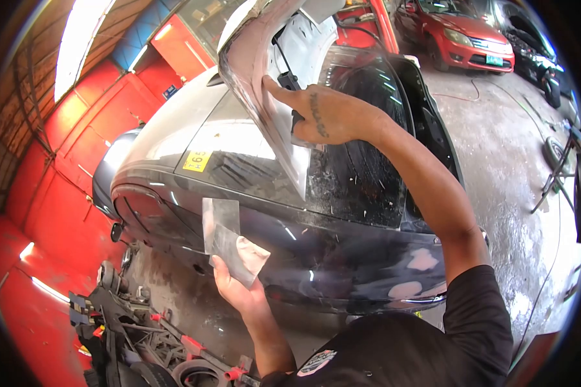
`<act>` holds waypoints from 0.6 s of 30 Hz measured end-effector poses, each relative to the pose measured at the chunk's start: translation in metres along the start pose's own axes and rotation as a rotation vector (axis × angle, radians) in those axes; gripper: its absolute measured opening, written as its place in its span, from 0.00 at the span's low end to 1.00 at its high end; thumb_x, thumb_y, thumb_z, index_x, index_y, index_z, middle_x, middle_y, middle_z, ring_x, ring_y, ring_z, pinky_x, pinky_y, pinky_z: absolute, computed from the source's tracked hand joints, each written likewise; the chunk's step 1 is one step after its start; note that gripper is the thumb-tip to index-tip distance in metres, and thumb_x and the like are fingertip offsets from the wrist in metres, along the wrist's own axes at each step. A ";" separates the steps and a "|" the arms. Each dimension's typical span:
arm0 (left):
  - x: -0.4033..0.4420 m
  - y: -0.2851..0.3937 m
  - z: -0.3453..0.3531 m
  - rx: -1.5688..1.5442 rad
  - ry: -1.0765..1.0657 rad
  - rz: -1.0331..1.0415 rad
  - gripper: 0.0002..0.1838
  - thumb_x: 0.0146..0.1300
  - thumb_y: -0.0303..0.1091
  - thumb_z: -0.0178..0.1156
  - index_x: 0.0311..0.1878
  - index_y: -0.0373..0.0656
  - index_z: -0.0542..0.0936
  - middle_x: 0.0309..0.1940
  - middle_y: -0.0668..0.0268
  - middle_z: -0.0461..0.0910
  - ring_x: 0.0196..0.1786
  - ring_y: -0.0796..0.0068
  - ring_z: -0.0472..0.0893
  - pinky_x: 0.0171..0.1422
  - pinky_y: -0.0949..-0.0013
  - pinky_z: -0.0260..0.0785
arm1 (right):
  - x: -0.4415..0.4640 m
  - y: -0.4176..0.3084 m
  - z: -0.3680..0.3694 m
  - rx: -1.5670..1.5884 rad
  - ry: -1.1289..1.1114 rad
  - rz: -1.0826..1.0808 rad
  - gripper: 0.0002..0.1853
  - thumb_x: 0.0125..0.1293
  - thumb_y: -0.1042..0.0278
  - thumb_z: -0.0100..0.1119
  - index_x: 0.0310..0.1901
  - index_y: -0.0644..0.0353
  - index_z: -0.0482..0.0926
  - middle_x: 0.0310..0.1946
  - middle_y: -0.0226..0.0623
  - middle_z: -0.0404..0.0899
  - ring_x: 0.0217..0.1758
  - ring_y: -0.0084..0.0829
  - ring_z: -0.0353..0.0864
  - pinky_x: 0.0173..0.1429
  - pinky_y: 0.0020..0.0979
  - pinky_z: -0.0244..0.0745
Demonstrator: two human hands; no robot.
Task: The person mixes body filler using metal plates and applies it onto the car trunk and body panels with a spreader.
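My left hand [239,290] grips a thin grey mixing sheet [229,248] at its lower edge. A smear of pale pink putty [252,255] sits on the sheet, and a flat see-through rectangle [221,213] sticks up from its top. Higher up, my right hand [326,116] is at a raised, whitish car panel [258,77] with a sanded-looking edge. Its index finger is stretched out and touches the panel; the other fingers are curled. Something dark [297,121] shows by the curled fingers, too hidden to name.
The dark car body [342,258] stands before me, with pale patches on its paint and a yellow sticker [197,160] on its glass. Jacks and loose parts [181,342] lie on the floor at lower left. A red car [458,35] is parked at the back right.
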State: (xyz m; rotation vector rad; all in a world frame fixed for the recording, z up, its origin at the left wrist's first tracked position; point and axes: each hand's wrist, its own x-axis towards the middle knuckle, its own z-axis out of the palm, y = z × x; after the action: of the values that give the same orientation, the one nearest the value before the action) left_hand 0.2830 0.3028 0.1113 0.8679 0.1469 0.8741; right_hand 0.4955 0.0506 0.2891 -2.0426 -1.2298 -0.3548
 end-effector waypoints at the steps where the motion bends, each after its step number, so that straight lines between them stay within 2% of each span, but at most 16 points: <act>1: 0.000 0.000 0.000 0.007 0.007 0.007 0.26 0.83 0.45 0.50 0.71 0.34 0.72 0.63 0.56 0.80 0.65 0.60 0.81 0.69 0.53 0.73 | -0.003 0.001 0.000 -0.022 -0.014 -0.009 0.46 0.57 0.72 0.55 0.80 0.71 0.56 0.23 0.56 0.81 0.25 0.49 0.84 0.42 0.44 0.80; 3: 0.000 0.001 0.001 0.018 0.020 0.023 0.26 0.83 0.45 0.50 0.71 0.34 0.72 0.62 0.56 0.80 0.64 0.60 0.81 0.69 0.53 0.73 | -0.012 0.002 -0.003 -0.066 -0.042 -0.030 0.44 0.56 0.72 0.55 0.78 0.71 0.61 0.22 0.54 0.82 0.23 0.46 0.84 0.40 0.42 0.81; 6: -0.001 0.002 0.004 0.008 0.051 0.054 0.26 0.80 0.46 0.56 0.67 0.31 0.75 0.59 0.56 0.81 0.61 0.60 0.82 0.68 0.56 0.75 | -0.034 0.006 -0.006 0.118 -0.024 -0.024 0.42 0.55 0.74 0.55 0.76 0.71 0.66 0.22 0.52 0.81 0.24 0.37 0.84 0.42 0.36 0.82; 7: -0.002 0.001 0.002 0.007 0.041 0.050 0.26 0.80 0.46 0.56 0.67 0.31 0.75 0.59 0.56 0.81 0.61 0.60 0.83 0.68 0.56 0.75 | -0.042 0.005 -0.008 0.085 0.101 -0.084 0.36 0.61 0.77 0.57 0.74 0.66 0.71 0.28 0.49 0.84 0.28 0.29 0.83 0.43 0.31 0.82; 10: 0.001 -0.004 0.007 -0.015 -0.013 0.044 0.26 0.80 0.46 0.56 0.67 0.31 0.75 0.58 0.56 0.82 0.61 0.60 0.83 0.68 0.57 0.75 | -0.052 0.000 -0.005 0.188 0.430 -0.098 0.30 0.67 0.81 0.59 0.72 0.62 0.74 0.37 0.43 0.86 0.32 0.23 0.81 0.43 0.28 0.80; 11: -0.001 -0.004 0.012 -0.019 -0.034 0.041 0.26 0.80 0.46 0.56 0.66 0.31 0.75 0.58 0.56 0.82 0.60 0.61 0.83 0.68 0.57 0.75 | -0.049 -0.003 -0.002 0.140 0.609 -0.135 0.23 0.69 0.82 0.61 0.65 0.60 0.80 0.43 0.40 0.88 0.35 0.23 0.82 0.42 0.28 0.79; 14: -0.001 -0.008 0.019 -0.033 -0.081 0.024 0.26 0.80 0.46 0.56 0.66 0.32 0.75 0.58 0.56 0.82 0.60 0.61 0.83 0.68 0.57 0.74 | -0.047 -0.021 -0.010 0.029 0.823 -0.109 0.20 0.64 0.80 0.61 0.58 0.64 0.82 0.38 0.51 0.87 0.39 0.48 0.89 0.46 0.37 0.82; 15: 0.000 -0.010 0.020 -0.038 -0.092 0.015 0.25 0.81 0.46 0.55 0.66 0.32 0.75 0.58 0.56 0.82 0.60 0.61 0.83 0.68 0.57 0.74 | -0.043 -0.022 -0.010 -0.030 0.894 -0.163 0.17 0.63 0.82 0.62 0.54 0.64 0.83 0.41 0.50 0.87 0.41 0.49 0.89 0.47 0.38 0.82; 18: 0.008 -0.017 0.016 -0.069 -0.101 -0.004 0.25 0.81 0.46 0.54 0.66 0.32 0.75 0.58 0.56 0.82 0.60 0.62 0.83 0.68 0.57 0.74 | -0.034 -0.023 -0.012 -0.199 0.999 -0.284 0.15 0.63 0.82 0.64 0.52 0.64 0.83 0.43 0.48 0.87 0.43 0.50 0.88 0.46 0.40 0.82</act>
State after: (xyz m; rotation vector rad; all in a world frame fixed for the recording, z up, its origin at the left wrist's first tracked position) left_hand 0.3057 0.2930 0.1112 0.8451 0.0301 0.8248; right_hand 0.4604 0.0264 0.2886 -1.4570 -0.8321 -1.4629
